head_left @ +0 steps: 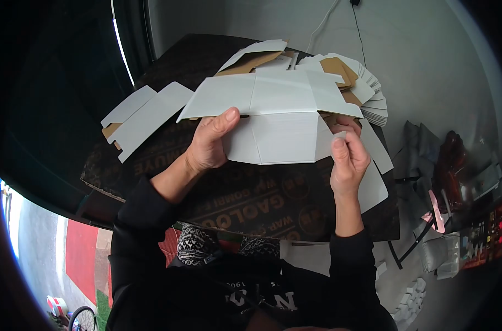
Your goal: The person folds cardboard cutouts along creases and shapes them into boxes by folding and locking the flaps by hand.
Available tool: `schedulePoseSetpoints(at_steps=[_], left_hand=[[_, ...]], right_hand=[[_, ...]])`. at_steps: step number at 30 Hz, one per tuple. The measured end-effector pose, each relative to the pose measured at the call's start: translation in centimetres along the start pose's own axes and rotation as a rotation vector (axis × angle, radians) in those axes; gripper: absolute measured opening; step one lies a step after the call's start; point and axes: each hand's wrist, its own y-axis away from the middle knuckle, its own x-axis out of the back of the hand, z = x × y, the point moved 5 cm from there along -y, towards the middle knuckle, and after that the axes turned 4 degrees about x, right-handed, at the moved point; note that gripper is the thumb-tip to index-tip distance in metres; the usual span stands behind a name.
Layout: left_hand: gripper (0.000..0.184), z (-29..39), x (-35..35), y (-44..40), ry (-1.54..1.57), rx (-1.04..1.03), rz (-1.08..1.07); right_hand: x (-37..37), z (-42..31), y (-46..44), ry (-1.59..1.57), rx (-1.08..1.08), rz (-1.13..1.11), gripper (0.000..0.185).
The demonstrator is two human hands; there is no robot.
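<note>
A white cardboard box piece (284, 94), partly folded along its creases, is held up over the dark table. My left hand (211, 140) grips its left side, thumb on the front and fingers hidden behind. At the right end, my right hand (350, 157) pinches a small side flap between thumb and fingers. The lower panel faces me and the upper panels lean away. Behind it lie a fanned stack of white cards (375, 99) and another folded white piece with a brown inside (251, 58).
The dark table (245, 201) has printed lettering. A flat white carton (151, 113) lies at its left, and more white sheets (375, 193) at its right. Bags and a clear container (448, 256) stand on the floor at the right. A bicycle wheel (82, 320) shows at lower left.
</note>
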Motion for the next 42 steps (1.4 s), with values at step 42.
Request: schedulePoseSetpoints(at_steps=[42], left_hand=[[0.014, 1.2, -3.8, 1.9, -1.196, -0.806, -0.297]], right_hand=[[-0.1, -1.7, -1.0, -0.018, 0.107, 0.047, 0.052]])
